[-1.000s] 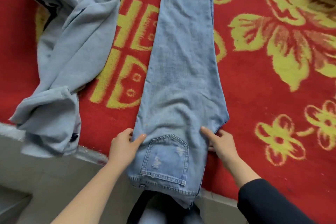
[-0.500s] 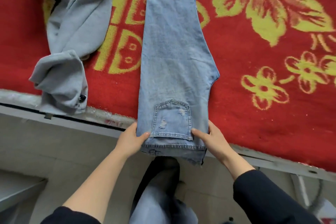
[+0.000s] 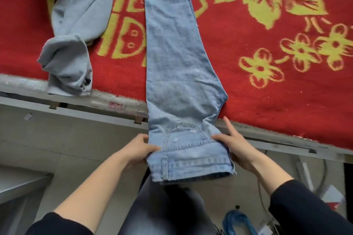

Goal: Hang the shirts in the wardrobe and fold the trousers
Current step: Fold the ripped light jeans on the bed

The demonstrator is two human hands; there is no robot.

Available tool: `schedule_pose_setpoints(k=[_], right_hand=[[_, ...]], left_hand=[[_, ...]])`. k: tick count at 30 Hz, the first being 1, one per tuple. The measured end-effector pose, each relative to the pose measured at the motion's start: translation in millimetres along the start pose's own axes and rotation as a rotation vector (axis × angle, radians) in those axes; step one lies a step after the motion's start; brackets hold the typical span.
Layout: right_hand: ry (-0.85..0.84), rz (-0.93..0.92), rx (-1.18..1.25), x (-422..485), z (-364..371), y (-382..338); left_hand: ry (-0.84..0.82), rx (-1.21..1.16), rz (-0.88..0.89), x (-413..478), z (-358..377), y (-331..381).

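Our left hand (image 3: 140, 149) and right hand (image 3: 236, 148) pinch the waistband sides of the jeans (image 3: 175, 59), right forefinger sticking out. Legs lie stacked along the red blanket (image 3: 267, 91), waist overhanging its edge. Best lift both sides evenly and carry the waist toward the hems.

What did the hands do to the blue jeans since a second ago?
The left hand and right hand slid the jeans toward the person, so the back pocket and waistband now hang past the bed edge. The hands were pressing beside the pocket; now they grip the waist at its two sides. The grey shirt stays put on the red blanket.
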State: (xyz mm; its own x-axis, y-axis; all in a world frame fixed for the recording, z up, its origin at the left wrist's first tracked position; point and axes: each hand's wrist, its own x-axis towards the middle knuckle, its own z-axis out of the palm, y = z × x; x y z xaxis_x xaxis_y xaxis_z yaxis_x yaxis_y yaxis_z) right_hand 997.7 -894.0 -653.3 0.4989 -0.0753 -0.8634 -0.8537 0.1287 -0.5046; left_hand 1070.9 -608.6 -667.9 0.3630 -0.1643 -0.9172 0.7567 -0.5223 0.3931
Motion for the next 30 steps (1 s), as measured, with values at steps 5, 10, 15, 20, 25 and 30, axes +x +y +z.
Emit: schedule_pose_setpoints(k=[5,10,15,20,25,30], right_hand=[[-0.035,-0.075,0.104,2.6,2.1,-71.2],[-0.093,-0.25,0.352,18.3,5.6,-150.8],[0.01,-0.311,0.27,72.3,21.0,-220.3],[0.135,-0.287,0.182,137.5,33.0,-282.1],[0.232,-0.34,0.092,197.8,40.5,-343.5],[0.292,-0.331,0.008,248.5,43.7,-395.6]], left_hand=[[0.107,-0.291,0.199,-12.0,-25.7,78.8],[0.09,-0.572,0.329,-6.5,-58.2,149.1],[0.005,-0.778,0.371,33.6,-87.2,209.3],[0.09,-0.526,0.346,80.3,-105.4,264.8],[0.14,-0.367,0.377,126.6,-145.8,323.2],[0.199,-0.273,0.402,167.6,-173.6,380.3]])
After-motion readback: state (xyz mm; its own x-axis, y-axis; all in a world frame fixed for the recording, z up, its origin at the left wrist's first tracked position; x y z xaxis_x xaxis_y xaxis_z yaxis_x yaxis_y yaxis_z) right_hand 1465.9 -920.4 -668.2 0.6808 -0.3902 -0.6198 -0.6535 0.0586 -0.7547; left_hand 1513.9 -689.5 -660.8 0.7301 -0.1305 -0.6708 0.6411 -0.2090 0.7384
